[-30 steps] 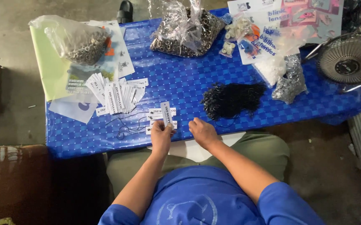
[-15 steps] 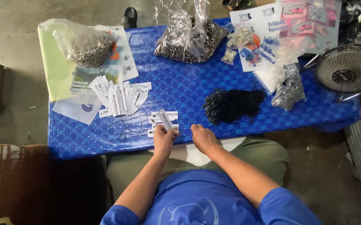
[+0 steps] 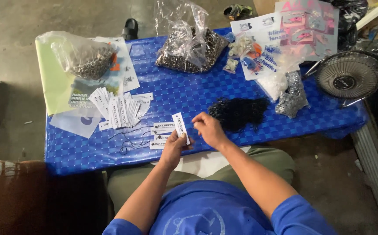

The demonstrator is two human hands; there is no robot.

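We've got one white paper tag [image 3: 180, 127] pinched upright in our left hand [image 3: 174, 146], just above the near edge of the blue table [image 3: 189, 93]. Our right hand [image 3: 209, 129] sits beside it w/ fingers curled close together near the tag's top; can't tell if there's a string btwn them, too small.

Progress, as we judge it: a few finished-looking tags [image 3: 162, 134] lie flat right under our hands, thin black strings [image 3: 130, 138] trailing off to their left. A much bigger fan of loose tags [image 3: 120, 109] sits farther left, apparently undone, so most of the work is left.

Around us: a heap of black strings [image 3: 237, 112] just right of our right hand, a clear bag of metal eyelets [image 3: 83, 58] back left on some printed sheets, a second open bag of eyelets [image 3: 191, 45] at back centre, small silvery bags [image 3: 290, 93] to the right, a small desk fan [image 3: 349, 77] at the table's right end. Nothing blocks our reach to either pile.
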